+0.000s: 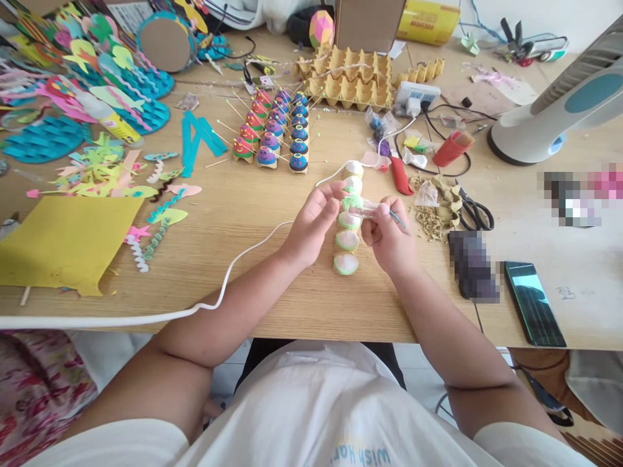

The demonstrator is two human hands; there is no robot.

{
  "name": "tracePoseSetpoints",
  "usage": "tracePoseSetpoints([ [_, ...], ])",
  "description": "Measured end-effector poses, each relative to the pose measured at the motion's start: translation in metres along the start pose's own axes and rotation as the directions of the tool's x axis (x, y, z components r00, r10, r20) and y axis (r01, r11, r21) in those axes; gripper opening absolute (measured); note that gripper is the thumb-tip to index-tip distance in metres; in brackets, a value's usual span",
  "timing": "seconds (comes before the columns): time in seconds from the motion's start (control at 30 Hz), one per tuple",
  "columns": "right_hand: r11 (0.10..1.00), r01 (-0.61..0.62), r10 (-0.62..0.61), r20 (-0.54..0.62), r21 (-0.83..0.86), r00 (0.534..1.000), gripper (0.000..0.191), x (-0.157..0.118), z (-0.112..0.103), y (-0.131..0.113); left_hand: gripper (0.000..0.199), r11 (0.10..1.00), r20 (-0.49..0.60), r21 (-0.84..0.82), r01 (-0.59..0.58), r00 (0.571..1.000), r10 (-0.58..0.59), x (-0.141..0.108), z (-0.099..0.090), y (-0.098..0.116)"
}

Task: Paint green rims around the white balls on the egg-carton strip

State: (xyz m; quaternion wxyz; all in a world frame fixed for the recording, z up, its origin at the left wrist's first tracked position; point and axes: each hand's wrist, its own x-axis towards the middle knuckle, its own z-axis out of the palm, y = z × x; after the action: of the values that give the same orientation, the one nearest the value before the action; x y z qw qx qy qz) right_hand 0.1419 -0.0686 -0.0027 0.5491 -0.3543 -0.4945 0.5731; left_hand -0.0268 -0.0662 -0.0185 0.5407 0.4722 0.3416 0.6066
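Note:
A row of egg-carton cups (pixel 346 241) runs away from me on the table, with white tops and green rims on the nearer ones. Over its left side, my left hand (pixel 315 224) has its fingers pinched on light green material (pixel 352 202). To the right of the row, my right hand (pixel 390 237) is closed round a clear plastic piece (pixel 366 209) and a thin blue-green stick (pixel 398 219). The plastic reaches left over the cups toward the green material. What lies under the fingertips is partly hidden.
Painted cups with pins (pixel 267 139) stand beyond my left hand. A white cable (pixel 228 272) crosses my left forearm. Scissors (pixel 474 211), a phone (pixel 534 303) and a white fan (pixel 540 123) are at right. Yellow sheet (pixel 63 240) and paper shapes lie left.

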Motion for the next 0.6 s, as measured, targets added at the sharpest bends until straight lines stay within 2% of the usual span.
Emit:
tracePoseSetpoints([
  [0.1,0.988,0.103,-0.101,0.026,-0.116,0.995,0.053,-0.003,0.000,0.002,0.067,0.986,-0.026,0.141,-0.092,0.995,0.097,-0.001,-0.002,-0.003],
  [0.2,0.980,0.134,-0.130,0.034,-0.145,0.991,0.053,-0.006,0.002,0.001,0.067,0.961,0.000,0.233,-0.151,0.988,0.155,-0.004,-0.003,-0.007],
  [0.33,0.988,0.090,-0.092,-0.010,-0.122,0.996,0.050,-0.008,0.006,-0.001,0.055,0.930,-0.044,0.301,-0.213,0.971,0.236,-0.005,-0.003,-0.010],
  [0.47,1.000,0.028,-0.029,-0.070,-0.014,0.997,0.054,-0.008,0.008,-0.001,0.051,0.922,-0.053,0.321,-0.216,0.968,0.245,-0.006,-0.001,-0.010],
  [0.6,0.992,-0.039,0.041,-0.019,0.119,0.999,0.056,-0.008,0.010,-0.003,0.053,0.912,-0.009,0.311,-0.266,0.959,0.282,-0.006,-0.001,-0.012],
])
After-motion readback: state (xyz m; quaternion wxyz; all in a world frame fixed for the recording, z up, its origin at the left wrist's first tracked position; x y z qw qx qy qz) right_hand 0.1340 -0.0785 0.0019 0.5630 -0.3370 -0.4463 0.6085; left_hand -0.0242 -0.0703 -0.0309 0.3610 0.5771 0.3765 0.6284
